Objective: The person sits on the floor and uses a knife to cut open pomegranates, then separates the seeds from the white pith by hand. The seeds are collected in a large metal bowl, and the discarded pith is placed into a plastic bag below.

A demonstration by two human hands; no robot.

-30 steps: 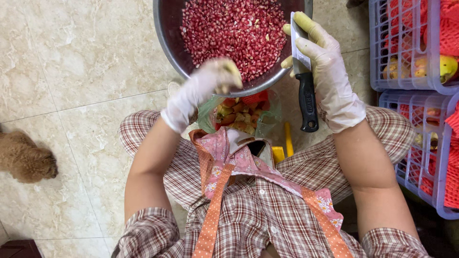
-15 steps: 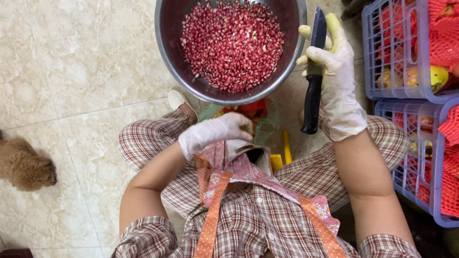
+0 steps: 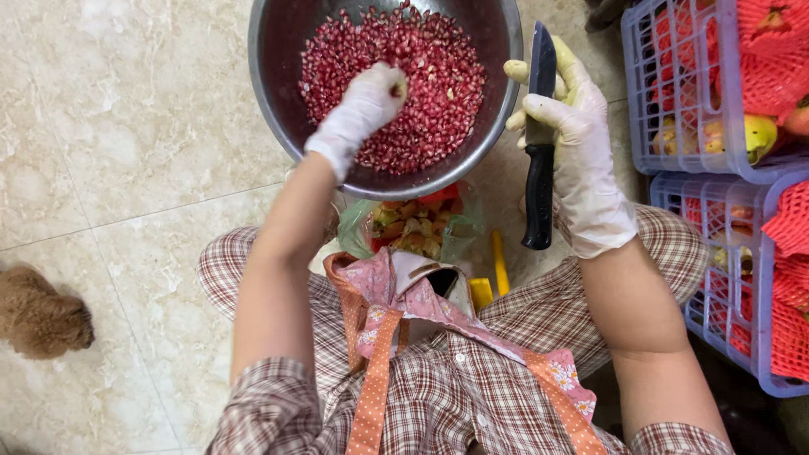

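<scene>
Nearest the camera, a person in a red-and-white checked shirt (image 3: 455, 404) and a pink floral apron with orange dotted straps (image 3: 396, 312) sits low over a pale marbled tile floor (image 3: 109, 152). Just beyond the knees lies a clear plastic bag of fruit peel scraps (image 3: 413, 223), with a yellow plastic tool (image 3: 499, 265) beside it on the floor. Off to the person's left, a small brown fluffy dog (image 3: 38, 316) rests on the tiles.

Farther out, the right hand (image 3: 577, 143), in a thin pale glove, is closed around a black-handled knife (image 3: 539, 139), gripping it near where blade meets handle, with the dark blade pointing away from the body and the handle hanging back toward the lap. It sits just beside the rim of a large round steel bowl (image 3: 278, 126).

The left hand (image 3: 362, 109), in a white glove, reaches into that bowl with fingers curled loosely, resting on the heap of red pomegranate seeds (image 3: 421, 76) that fills it; whether it pinches anything cannot be told.

At the far right stand two lilac plastic crates (image 3: 674, 101) stacked with whole fruit in red foam netting (image 3: 771, 59)
</scene>
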